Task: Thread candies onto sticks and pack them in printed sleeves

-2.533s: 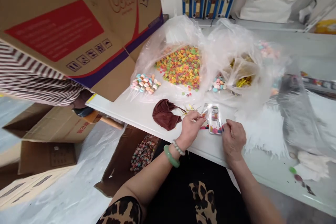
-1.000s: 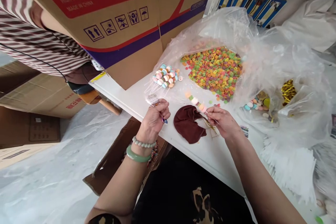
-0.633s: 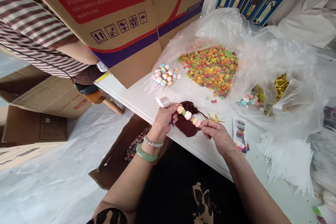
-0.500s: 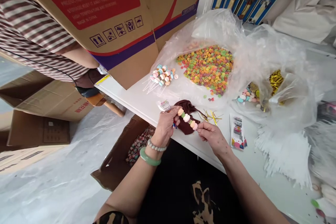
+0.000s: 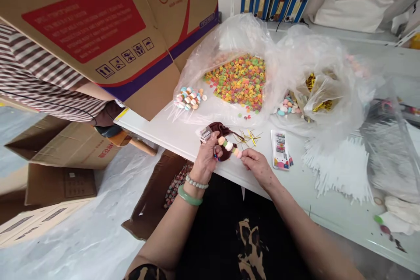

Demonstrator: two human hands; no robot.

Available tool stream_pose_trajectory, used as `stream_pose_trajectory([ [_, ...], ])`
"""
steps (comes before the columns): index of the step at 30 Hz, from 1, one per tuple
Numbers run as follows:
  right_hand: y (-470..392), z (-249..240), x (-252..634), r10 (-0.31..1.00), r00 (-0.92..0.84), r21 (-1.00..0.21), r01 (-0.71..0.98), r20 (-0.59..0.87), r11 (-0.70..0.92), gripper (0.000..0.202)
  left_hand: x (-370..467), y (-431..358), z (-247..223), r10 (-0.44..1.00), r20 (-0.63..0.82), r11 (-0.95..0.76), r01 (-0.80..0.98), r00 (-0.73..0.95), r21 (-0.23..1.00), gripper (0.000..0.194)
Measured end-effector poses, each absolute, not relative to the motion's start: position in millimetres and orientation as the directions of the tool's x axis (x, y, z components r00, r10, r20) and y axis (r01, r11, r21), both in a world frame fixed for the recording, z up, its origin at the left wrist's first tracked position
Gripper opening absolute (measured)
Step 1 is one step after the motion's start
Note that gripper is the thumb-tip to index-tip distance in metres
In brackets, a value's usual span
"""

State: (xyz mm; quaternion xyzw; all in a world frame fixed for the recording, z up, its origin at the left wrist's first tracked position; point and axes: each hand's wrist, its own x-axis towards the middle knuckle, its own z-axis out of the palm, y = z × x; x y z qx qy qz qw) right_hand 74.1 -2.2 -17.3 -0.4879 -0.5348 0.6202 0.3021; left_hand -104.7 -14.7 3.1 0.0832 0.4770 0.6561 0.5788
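A candy skewer strung with pastel pieces and green rings slants down to the right between my hands. My left hand grips its upper end, along with a small printed packet that sticks out above the fingers. With thumb and fingers closed, my right hand pinches the skewer's lower end. Partly hidden behind my left hand, a dark brown cloth lies on the table. Gold twist ties are scattered beside it. Printed cards lie to the right of my right hand.
Finished candy skewers lie near a bag of ring candies. Another plastic bag holds gold ties and pastel candies. White sticks spread at right. A large carton stands left, with a person in a striped shirt behind.
The view has shifted, so the table's contents appear further left. Both hands keep hold of the candy skewer, and the packet in my left hand now stands out more.
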Motion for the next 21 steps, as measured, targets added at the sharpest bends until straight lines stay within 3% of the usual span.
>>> stream_pose_trajectory([
  [2, -2.6, -14.1, 81.1, 0.910, -0.310, -0.954, -0.030, -0.275, -0.298, 0.011, -107.6, -17.3, 12.0, 0.862, -0.453, 0.210, -0.654, -0.227, 0.727, 0.039],
  [5, -4.9, -1.8, 84.5, 0.924, -0.307, -0.942, -0.167, -0.229, -0.290, 0.014, -98.4, -25.1, 18.2, 0.884, -0.466, 0.381, -0.537, -0.026, 0.753, 0.037],
  [9, -13.4, 11.9, 80.1, 0.877, -0.420, -0.916, -0.208, -0.233, -0.343, 0.013, -67.7, -39.7, 18.3, 0.818, -0.500, 0.574, -0.346, 0.285, 0.742, 0.032],
  [11, -15.9, 11.8, 81.5, 0.902, -0.354, -0.926, -0.186, -0.248, -0.328, 0.011, -59.2, -47.0, 19.5, 0.812, -0.462, 0.566, -0.288, 0.357, 0.772, 0.032],
  [13, -14.4, 8.6, 87.8, 0.955, -0.216, -0.957, -0.161, -0.204, -0.240, 0.008, -62.8, -52.2, 21.0, 0.875, -0.401, 0.454, -0.170, 0.269, 0.875, 0.032],
  [15, -9.5, 5.0, 96.5, 0.978, -0.128, -0.972, -0.146, -0.166, -0.185, 0.007, -77.0, -53.4, 19.9, 0.947, -0.321, 0.321, 0.098, -0.020, 0.942, 0.030],
  [16, -6.6, 3.7, 100.5, 0.979, -0.114, -0.972, -0.147, -0.168, -0.184, 0.007, -86.2, -52.0, 17.5, 0.946, -0.254, 0.302, 0.262, -0.203, 0.916, 0.031],
  [18, -1.5, 2.7, 105.6, 0.975, -0.105, -0.967, -0.150, -0.193, -0.208, 0.008, -103.9, -45.9, 8.2, 0.876, -0.123, 0.387, 0.529, -0.466, 0.755, 0.034],
  [21, 1.4, 5.1, 104.9, 0.972, -0.084, -0.958, -0.167, -0.220, -0.231, 0.010, -117.7, -35.3, -11.3, 0.880, -0.094, 0.443, 0.736, -0.465, 0.513, 0.030],
])
